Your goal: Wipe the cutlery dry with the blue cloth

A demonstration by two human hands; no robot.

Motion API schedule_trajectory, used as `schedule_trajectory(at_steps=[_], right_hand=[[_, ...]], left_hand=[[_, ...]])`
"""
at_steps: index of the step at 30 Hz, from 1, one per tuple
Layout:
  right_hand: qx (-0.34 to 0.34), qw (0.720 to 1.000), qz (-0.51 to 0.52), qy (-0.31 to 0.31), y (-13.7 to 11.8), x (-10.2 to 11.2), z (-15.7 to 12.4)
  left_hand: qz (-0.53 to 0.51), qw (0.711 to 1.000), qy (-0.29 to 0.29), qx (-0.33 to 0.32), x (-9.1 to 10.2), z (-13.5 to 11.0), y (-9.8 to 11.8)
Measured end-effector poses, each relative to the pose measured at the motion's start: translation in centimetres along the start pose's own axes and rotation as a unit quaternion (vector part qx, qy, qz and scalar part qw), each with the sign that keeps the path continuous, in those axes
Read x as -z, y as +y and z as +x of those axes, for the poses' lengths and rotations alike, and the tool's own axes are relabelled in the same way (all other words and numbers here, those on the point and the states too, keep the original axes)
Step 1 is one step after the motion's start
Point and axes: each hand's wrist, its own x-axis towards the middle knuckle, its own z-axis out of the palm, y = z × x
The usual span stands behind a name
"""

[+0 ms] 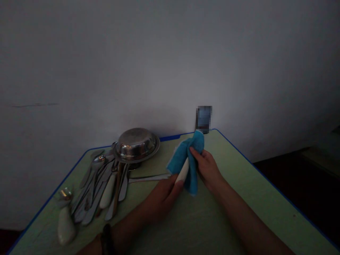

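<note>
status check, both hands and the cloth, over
Left hand gripping white handle. Right hand holding blue cloth around its far end. Cutlery and upturned metal bowl off left; no obstruction seen at cloth.

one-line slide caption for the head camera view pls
Left hand grips a white handle, right hand holds a blue cloth around its far end, with cutlery lying to the left.

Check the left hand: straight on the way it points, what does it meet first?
Likely the crumpled blue fabric cloth, bunched around the rounded white handle that the left hand grips. The right hand holds the cloth. Depth is unclear; left hand and cloth may be touching.
</note>
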Motion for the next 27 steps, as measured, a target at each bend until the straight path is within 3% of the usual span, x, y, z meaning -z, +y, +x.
schedule_trajectory(at_steps=[9, 22, 24, 27], right_hand=[[0.022, 0.987, -0.134, 0.083, 0.1, 0.5, 0.0], [0.026, 0.993, -0.113, -0.036, -1.0, 0.1, -0.4], [0.049, 0.991, -0.120, -0.034, -1.6, -0.1, -0.6], [0.085, 0.984, -0.149, -0.044, -3.0, -1.1, -0.4]], left_hand=[[0.026, 0.999, -0.029, -0.008, -0.3, -0.1, -0.4], [0.044, 0.998, -0.037, -0.009, -0.3, 0.0, -0.4], [0.049, 0.999, -0.012, -0.002, 0.1, -0.1, -0.1], [0.038, 0.996, 0.083, -0.017, 2.0, -0.2, 1.2]])
